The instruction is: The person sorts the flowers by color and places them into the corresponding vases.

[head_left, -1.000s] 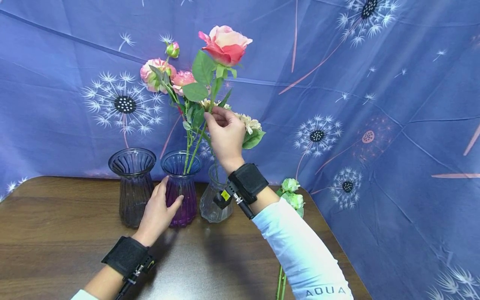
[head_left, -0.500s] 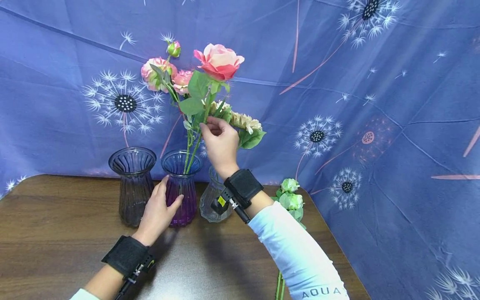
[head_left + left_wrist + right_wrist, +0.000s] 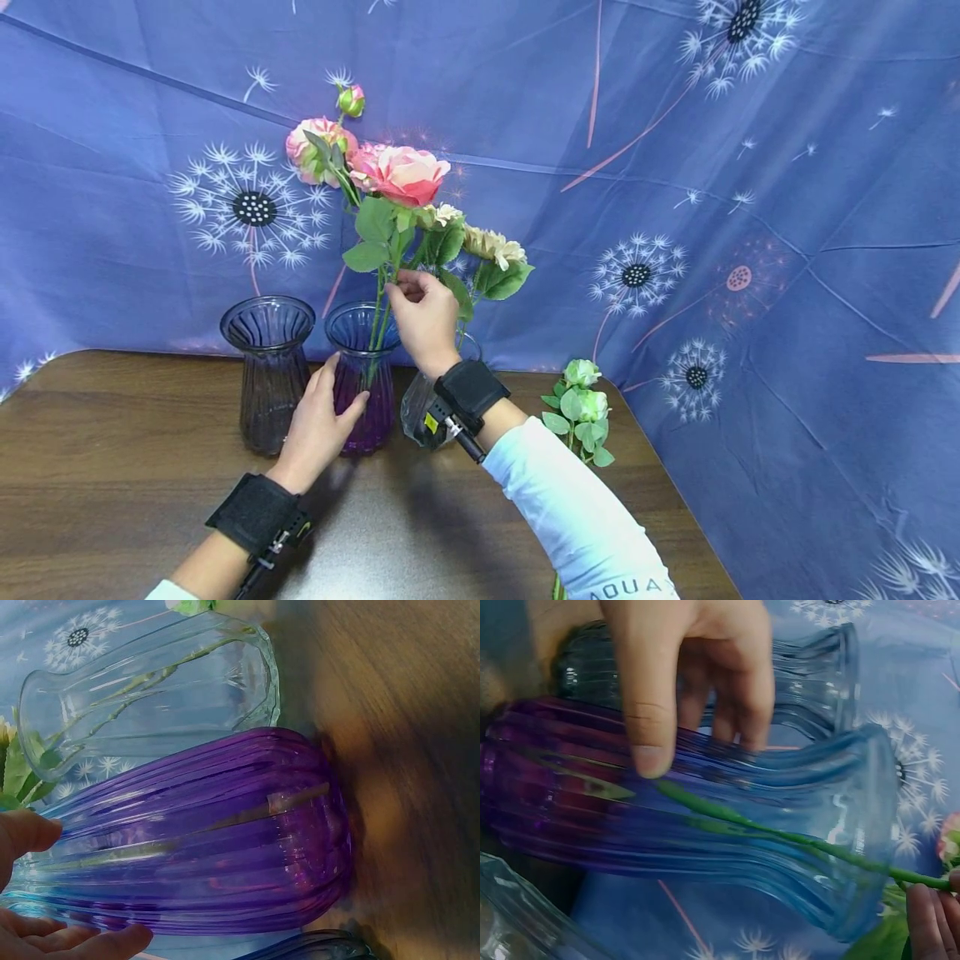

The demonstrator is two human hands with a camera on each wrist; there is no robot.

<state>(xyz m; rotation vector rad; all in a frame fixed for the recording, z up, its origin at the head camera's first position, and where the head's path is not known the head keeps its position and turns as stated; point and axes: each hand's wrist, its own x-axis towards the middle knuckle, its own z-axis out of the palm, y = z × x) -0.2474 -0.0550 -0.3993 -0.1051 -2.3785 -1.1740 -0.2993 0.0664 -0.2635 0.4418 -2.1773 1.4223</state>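
Observation:
A pink rose (image 3: pixel 408 177) with green leaves is pinched by the stem between the thumb and fingers of my right hand (image 3: pixel 427 321). Its green stem (image 3: pixel 802 838) runs down through the mouth of a blue-to-purple glass vase (image 3: pixel 381 408). My left hand (image 3: pixel 322 425) holds this vase around its side, thumb and fingers on opposite sides, as the left wrist view shows. Another stem in the same vase (image 3: pixel 225 840) reaches near its base. Pink blooms (image 3: pixel 318 150) and a bud rise behind the rose.
To the left stands a dark grey glass vase (image 3: pixel 270 387). At the right, a clear glass vase (image 3: pixel 417 408) bears cream flowers (image 3: pixel 491 247), partly behind my right wrist. Pale green flowers (image 3: pixel 588 406) lie on the wooden table (image 3: pixel 112 467) near its right edge.
My right hand has moved down and slightly left with the rose, and the bloom now sits lower, overlapping the other pink flowers. My left hand stays at the vase.

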